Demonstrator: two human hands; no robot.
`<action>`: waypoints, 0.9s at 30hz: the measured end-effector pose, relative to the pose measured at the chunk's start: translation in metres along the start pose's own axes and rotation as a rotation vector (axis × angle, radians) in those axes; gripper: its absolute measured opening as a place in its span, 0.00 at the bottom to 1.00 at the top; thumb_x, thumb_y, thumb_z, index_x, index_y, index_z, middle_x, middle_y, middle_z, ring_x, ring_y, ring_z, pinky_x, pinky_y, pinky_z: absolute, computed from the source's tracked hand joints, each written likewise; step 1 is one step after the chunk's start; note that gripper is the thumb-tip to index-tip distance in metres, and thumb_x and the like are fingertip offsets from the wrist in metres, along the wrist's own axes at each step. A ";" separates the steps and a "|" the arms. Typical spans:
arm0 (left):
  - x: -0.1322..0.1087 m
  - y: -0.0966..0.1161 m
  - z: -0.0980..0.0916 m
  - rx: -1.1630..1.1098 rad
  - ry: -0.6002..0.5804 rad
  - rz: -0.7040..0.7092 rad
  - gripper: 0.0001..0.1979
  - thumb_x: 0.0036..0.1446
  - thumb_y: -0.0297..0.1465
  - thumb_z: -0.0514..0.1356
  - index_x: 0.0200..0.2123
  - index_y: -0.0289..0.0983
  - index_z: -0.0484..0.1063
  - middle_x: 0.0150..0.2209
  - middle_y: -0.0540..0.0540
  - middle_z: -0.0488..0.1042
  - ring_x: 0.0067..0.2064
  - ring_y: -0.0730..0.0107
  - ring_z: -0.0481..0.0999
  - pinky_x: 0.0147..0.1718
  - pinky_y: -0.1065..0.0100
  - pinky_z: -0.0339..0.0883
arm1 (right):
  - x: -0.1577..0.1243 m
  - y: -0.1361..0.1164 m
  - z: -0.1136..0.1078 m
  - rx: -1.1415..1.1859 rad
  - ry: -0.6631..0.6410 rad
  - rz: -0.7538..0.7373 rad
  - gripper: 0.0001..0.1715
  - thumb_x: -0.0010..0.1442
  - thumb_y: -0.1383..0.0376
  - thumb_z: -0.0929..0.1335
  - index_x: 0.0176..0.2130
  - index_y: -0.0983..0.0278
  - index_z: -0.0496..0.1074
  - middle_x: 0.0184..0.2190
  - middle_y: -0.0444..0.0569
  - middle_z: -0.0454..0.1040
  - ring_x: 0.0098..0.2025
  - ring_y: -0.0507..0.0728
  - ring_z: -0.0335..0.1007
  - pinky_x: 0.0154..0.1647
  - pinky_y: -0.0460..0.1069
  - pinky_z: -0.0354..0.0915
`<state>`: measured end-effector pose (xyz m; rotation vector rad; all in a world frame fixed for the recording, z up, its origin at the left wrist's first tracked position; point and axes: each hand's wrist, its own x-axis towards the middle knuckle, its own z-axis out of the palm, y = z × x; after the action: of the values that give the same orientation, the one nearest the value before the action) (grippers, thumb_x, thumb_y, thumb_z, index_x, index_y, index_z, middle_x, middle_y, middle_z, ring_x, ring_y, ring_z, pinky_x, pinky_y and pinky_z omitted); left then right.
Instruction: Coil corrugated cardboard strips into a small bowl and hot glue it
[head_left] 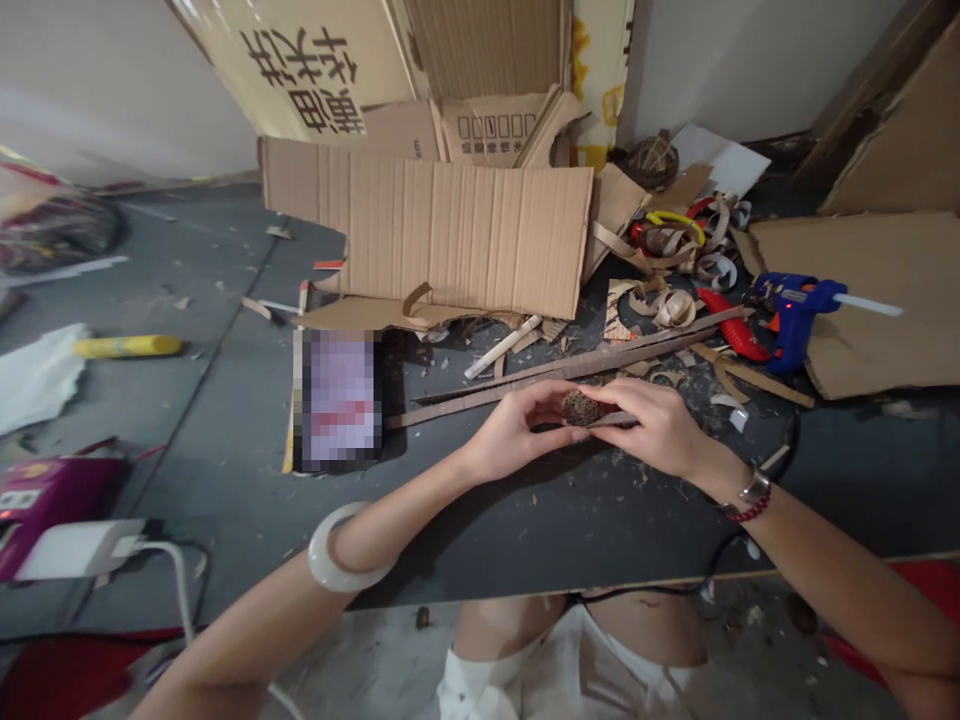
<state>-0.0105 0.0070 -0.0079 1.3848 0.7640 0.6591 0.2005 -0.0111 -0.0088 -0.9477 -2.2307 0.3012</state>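
Note:
Both hands meet above the dark tabletop (570, 520). My left hand (514, 432) and my right hand (652, 425) grip a small coiled brown cardboard roll (581, 408) between their fingers. A thin cardboard strip (611, 420) runs from the roll under my right fingers. Just beyond the hands lie long, narrow brown cardboard strips (562, 370). Curled cardboard shavings (675, 308) are heaped to the right, near a blue hot glue gun (795, 320) with a white glue stick.
A large corrugated cardboard sheet (427, 235) stands behind the work area, with more cardboard (862, 300) on the right. A red-handled tool (731, 325) and yellow-handled scissors (675, 225) lie among scraps. A pixelated item (337, 400) sits at the table's left.

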 end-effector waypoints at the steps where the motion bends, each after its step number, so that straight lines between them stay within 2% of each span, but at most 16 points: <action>1: 0.000 0.000 0.000 -0.013 -0.005 -0.008 0.22 0.50 0.30 0.67 0.48 0.32 0.68 0.45 0.41 0.76 0.44 0.67 0.77 0.47 0.65 0.70 | 0.000 0.000 0.001 -0.004 0.001 -0.008 0.19 0.58 0.66 0.69 0.50 0.65 0.69 0.41 0.52 0.77 0.44 0.57 0.75 0.45 0.50 0.72; 7: 0.000 -0.003 0.000 -0.004 0.006 -0.025 0.19 0.50 0.30 0.67 0.46 0.32 0.69 0.40 0.43 0.78 0.39 0.69 0.78 0.43 0.67 0.71 | 0.000 -0.003 0.005 0.000 -0.039 -0.021 0.17 0.60 0.63 0.68 0.49 0.64 0.68 0.40 0.51 0.77 0.43 0.56 0.75 0.42 0.50 0.72; 13: 0.000 0.000 -0.003 0.227 0.040 0.010 0.22 0.53 0.34 0.64 0.50 0.32 0.70 0.42 0.41 0.77 0.35 0.69 0.76 0.35 0.70 0.70 | 0.002 -0.002 0.000 0.025 -0.108 0.036 0.22 0.62 0.63 0.67 0.55 0.62 0.66 0.45 0.52 0.76 0.47 0.57 0.74 0.46 0.52 0.72; 20: -0.001 0.003 -0.003 0.278 -0.008 0.081 0.19 0.56 0.31 0.61 0.51 0.34 0.70 0.44 0.42 0.77 0.39 0.67 0.76 0.38 0.69 0.71 | 0.004 0.001 -0.004 0.081 -0.166 0.030 0.30 0.61 0.64 0.67 0.61 0.58 0.61 0.44 0.50 0.75 0.46 0.57 0.73 0.45 0.51 0.71; 24: -0.002 0.001 -0.001 0.152 0.024 0.060 0.23 0.53 0.30 0.64 0.52 0.32 0.67 0.45 0.40 0.76 0.42 0.67 0.77 0.43 0.67 0.71 | 0.004 0.001 -0.004 0.100 -0.128 0.011 0.27 0.61 0.64 0.67 0.60 0.58 0.63 0.45 0.50 0.75 0.45 0.55 0.73 0.46 0.50 0.71; 27: -0.001 0.000 0.000 0.057 0.003 0.037 0.23 0.50 0.30 0.66 0.49 0.31 0.68 0.42 0.42 0.76 0.42 0.68 0.77 0.45 0.66 0.71 | 0.004 0.000 -0.003 0.108 -0.060 0.003 0.24 0.60 0.66 0.68 0.56 0.60 0.67 0.43 0.50 0.75 0.44 0.54 0.73 0.44 0.48 0.71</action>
<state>-0.0116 0.0063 -0.0076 1.4536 0.7664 0.6730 0.2009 -0.0087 -0.0043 -0.8951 -2.2431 0.4530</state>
